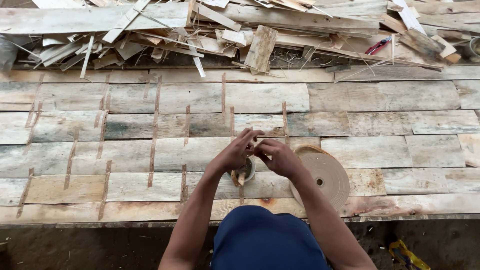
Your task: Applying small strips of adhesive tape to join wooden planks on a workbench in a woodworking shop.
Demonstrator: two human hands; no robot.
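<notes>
My left hand (236, 151) and my right hand (278, 156) meet over wide sheets of pale wood veneer (380, 150), fingertips pinched together on a thin brown strip of tape (256, 141). Just below the hands stands a small white cup (248, 172) with something brown in it. A large roll of brown paper tape (326, 177) lies flat on the veneer right beside my right wrist. Several brown tape strips (154, 135) are stuck across the seams between the veneer pieces to the left.
A heap of wood scraps and offcuts (260, 35) fills the far side. A red-handled tool (378, 46) lies among them at the upper right. My blue-clad knee (265, 240) is at the near edge; a yellow object (407, 255) lies on the dirt floor at right.
</notes>
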